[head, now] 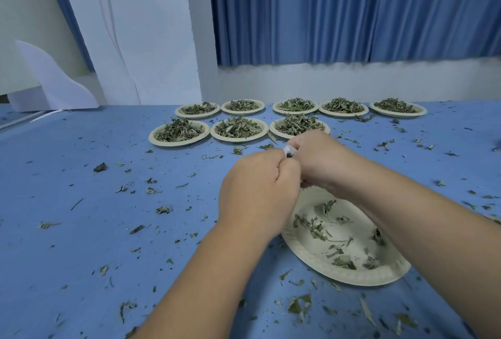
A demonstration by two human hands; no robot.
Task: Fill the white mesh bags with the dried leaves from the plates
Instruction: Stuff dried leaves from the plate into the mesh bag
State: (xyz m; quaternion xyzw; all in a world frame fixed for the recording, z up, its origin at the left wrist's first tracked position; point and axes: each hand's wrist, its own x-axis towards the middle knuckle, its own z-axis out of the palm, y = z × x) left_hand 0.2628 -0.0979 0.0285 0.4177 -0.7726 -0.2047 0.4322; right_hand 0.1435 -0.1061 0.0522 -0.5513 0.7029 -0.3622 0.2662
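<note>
Blue worktop (81,230) flecked with grey-green leaf bits; cream plates (349,277) — embossed rims — hold dull green dried leaves (237,127); pleated blue curtain (352,10) behind.

Bare left grip (257,192), bare right grip (321,161)

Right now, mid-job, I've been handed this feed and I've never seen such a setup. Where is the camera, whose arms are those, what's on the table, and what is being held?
There is no machine here. These are a person's two bare hands, filmed by a single wide-angle camera worn on the head, looking forward and down. The left hand and right hand meet above the blue table. Both have curled fingers that seem to pinch a small white mesh bag, which is mostly hidden in their grip. Beneath them lies a near plate holding only a few dried leaves. At the far edge stand eight full plates, five behind and three in front. Leaf crumbs are scattered over the table.
</note>
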